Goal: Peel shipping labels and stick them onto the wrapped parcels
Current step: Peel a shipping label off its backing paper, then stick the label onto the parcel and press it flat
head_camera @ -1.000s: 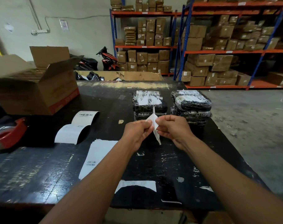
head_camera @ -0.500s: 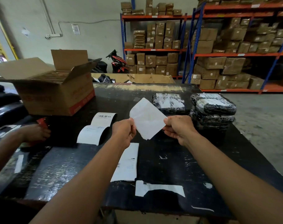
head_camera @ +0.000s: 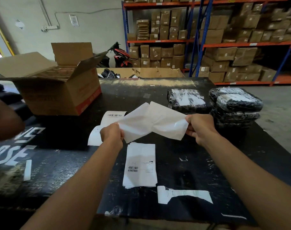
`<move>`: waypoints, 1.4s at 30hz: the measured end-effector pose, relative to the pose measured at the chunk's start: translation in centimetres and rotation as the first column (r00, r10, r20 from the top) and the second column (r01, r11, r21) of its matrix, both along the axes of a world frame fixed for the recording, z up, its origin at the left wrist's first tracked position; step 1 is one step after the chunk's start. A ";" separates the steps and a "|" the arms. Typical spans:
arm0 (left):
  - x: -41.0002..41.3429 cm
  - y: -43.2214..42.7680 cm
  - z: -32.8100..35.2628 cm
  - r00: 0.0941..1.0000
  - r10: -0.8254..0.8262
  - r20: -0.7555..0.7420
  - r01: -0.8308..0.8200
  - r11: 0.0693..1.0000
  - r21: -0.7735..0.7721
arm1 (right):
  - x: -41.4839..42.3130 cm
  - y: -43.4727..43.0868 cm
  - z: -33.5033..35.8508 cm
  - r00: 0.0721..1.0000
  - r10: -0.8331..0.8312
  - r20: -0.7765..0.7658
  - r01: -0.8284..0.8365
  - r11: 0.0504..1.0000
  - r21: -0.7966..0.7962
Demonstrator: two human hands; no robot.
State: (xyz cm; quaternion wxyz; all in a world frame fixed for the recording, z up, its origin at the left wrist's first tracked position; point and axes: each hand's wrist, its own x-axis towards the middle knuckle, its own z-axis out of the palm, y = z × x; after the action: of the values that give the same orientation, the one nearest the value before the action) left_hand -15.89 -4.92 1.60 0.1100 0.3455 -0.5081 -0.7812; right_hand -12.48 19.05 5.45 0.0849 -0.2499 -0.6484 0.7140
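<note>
While pinching the label (head_camera: 151, 122) with fingers (head_camera: 190, 120) of left hand (head_camera: 112, 134) and right hand (head_camera: 198, 127) near the parcels (head_camera: 187, 101), risked slack folding adhesive onto itself.

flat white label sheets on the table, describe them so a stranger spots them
Start at the worn black table. Near its front edge lies a flat white paper stack bearing small barcodes. The curled white label strip farther back arches up; this one lies flat.
</note>
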 end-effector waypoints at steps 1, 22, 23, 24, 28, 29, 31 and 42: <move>-0.4 0.1 -0.3 1.000 0.023 0.013 -0.023 1.000 0.004 | -0.4 0.2 0.0 1.000 -0.017 0.001 0.016 1.000 0.010; -8.5 5.0 -6.0 0.932 -0.072 0.356 0.195 0.926 -0.323 | -10.8 -1.4 1.1 0.950 0.190 -0.246 -0.027 0.838 0.544; -8.4 5.2 -6.0 0.913 -0.066 0.403 0.251 0.869 -0.427 | -11.0 -1.4 1.0 0.947 0.210 -0.243 -0.032 0.815 0.578; -8.4 5.3 -5.8 0.899 -0.044 0.436 0.293 0.800 -0.523 | -11.1 -1.4 0.8 0.942 0.228 -0.244 -0.035 0.795 0.606; -8.4 5.6 -4.4 0.958 0.067 0.278 0.158 0.686 -0.710 | -11.6 -1.6 0.3 0.912 0.308 -0.269 -0.048 0.734 0.678; -8.5 5.7 -3.8 0.981 0.044 0.190 0.100 0.723 -0.683 | -11.7 -1.9 0.2 0.897 0.339 -0.285 -0.046 0.713 0.700; -8.7 6.1 -2.2 0.993 -0.106 0.059 0.121 0.871 -0.476 | -11.4 -2.4 0.0 0.849 0.412 -0.331 -0.027 0.659 0.752; -8.5 6.0 6.3 0.940 -0.332 -0.082 0.305 0.922 -0.240 | -6.1 -4.6 -0.9 0.623 0.680 -0.387 0.094 0.426 0.900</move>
State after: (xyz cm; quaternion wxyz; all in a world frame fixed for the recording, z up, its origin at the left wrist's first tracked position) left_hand -24.34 1.11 7.88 0.0500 0.1957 -0.6346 -0.7460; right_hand -18.63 14.46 4.57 0.3004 0.2587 -0.8585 0.3254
